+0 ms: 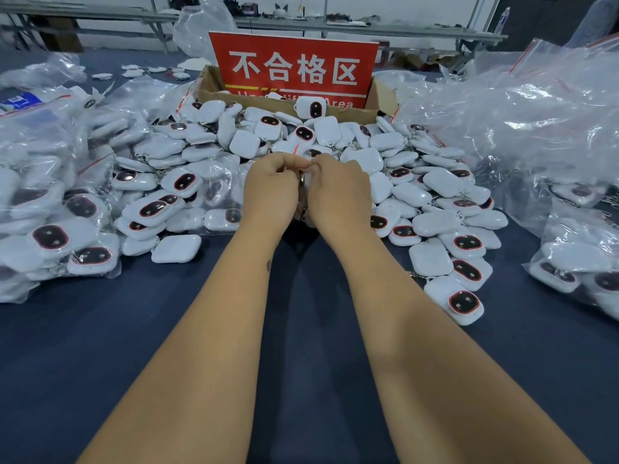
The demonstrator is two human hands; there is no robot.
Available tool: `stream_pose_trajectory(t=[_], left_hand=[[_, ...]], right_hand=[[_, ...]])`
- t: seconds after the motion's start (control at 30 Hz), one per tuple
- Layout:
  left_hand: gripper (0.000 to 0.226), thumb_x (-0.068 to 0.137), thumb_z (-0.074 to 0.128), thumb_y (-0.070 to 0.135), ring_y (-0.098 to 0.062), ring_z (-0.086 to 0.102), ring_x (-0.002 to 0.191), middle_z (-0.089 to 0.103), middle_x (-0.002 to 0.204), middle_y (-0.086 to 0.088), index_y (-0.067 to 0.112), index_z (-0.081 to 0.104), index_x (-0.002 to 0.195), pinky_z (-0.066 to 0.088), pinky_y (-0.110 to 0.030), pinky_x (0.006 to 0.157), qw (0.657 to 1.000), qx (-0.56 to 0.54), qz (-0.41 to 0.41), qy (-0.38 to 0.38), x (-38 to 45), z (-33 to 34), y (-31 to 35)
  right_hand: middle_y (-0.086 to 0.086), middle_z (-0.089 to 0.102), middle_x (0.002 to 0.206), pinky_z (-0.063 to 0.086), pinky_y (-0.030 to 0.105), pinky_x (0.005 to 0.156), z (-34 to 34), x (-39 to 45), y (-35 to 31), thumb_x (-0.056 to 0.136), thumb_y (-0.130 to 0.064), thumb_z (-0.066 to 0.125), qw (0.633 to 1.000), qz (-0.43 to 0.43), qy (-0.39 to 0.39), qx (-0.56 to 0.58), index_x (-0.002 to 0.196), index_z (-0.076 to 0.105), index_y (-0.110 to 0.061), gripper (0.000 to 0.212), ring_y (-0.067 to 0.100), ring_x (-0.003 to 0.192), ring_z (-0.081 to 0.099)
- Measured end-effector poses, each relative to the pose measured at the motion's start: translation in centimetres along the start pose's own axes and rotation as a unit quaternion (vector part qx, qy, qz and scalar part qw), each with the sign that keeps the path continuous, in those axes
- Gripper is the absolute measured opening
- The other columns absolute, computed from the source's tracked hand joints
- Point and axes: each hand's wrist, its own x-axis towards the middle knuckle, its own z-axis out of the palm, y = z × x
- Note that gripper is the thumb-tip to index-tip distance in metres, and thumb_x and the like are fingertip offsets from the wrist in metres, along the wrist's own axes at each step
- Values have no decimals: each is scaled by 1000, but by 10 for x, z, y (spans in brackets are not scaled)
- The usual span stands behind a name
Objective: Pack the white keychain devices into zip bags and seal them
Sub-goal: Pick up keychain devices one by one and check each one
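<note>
My left hand [271,189] and my right hand [335,192] are close together in front of a big heap of loose white keychain devices [335,135]. Both pinch the top edge of a small clear zip bag [303,195] held between them. A metal key ring shows between the hands; the bag's contents are mostly hidden by my fingers. A short red strip [296,149] sticks up just above my left fingers.
Bagged devices [67,209] lie piled on the left. Clear empty bags [522,122] are heaped on the right, with more bagged devices [579,272] at the right edge. A cardboard box [207,85] with a red sign [294,68] stands behind the heap. Dark blue tabletop [301,329] lies under my forearms.
</note>
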Motion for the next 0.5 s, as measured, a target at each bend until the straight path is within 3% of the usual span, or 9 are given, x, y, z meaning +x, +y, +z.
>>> stream_pose_trajectory(t=[0.07,0.13,0.27,0.37,0.43,0.5], left_hand=[[43,85,36,-5,-6,54,53,63,75,3,25,66,83,43,-21,49,999,19,-3,40,0,0,0],[40,87,35,-1,-5,54,51,61,76,3,25,66,90,45,-20,50,996,36,-11,79,2,-2,-1],[30,88,44,8,-13,56,71,61,80,5,27,67,89,52,-31,71,996,38,-8,84,3,-2,-1],[28,87,49,14,-20,60,77,64,73,6,30,69,76,58,-47,83,998,1,-28,64,1,-3,2],[30,87,52,14,-21,65,83,69,78,7,32,70,71,56,-50,88,998,-18,-32,55,-1,-3,5],[30,88,52,11,-21,67,94,72,91,5,32,71,78,54,-46,93,998,-21,-19,50,-3,-2,7]], right_hand=[[4,63,88,42,38,75,-1,1,-1,102,-15,38,993,39,25,110,101,63,-9,25,27,91,57],[-6,60,86,47,34,75,-5,2,-3,104,-16,39,957,91,60,268,104,64,-12,25,20,86,61],[11,69,103,53,20,61,-9,8,-4,101,-9,48,825,169,35,539,110,63,-9,17,10,62,68],[16,68,96,58,24,66,-7,9,-4,96,3,54,748,186,-10,636,106,60,-3,14,17,69,70],[13,66,93,60,29,72,-5,9,-4,92,10,55,737,197,-24,647,100,55,-6,18,21,74,70],[11,67,94,60,31,71,-3,9,-3,89,11,56,757,200,-39,620,102,53,-8,23,21,78,71]])
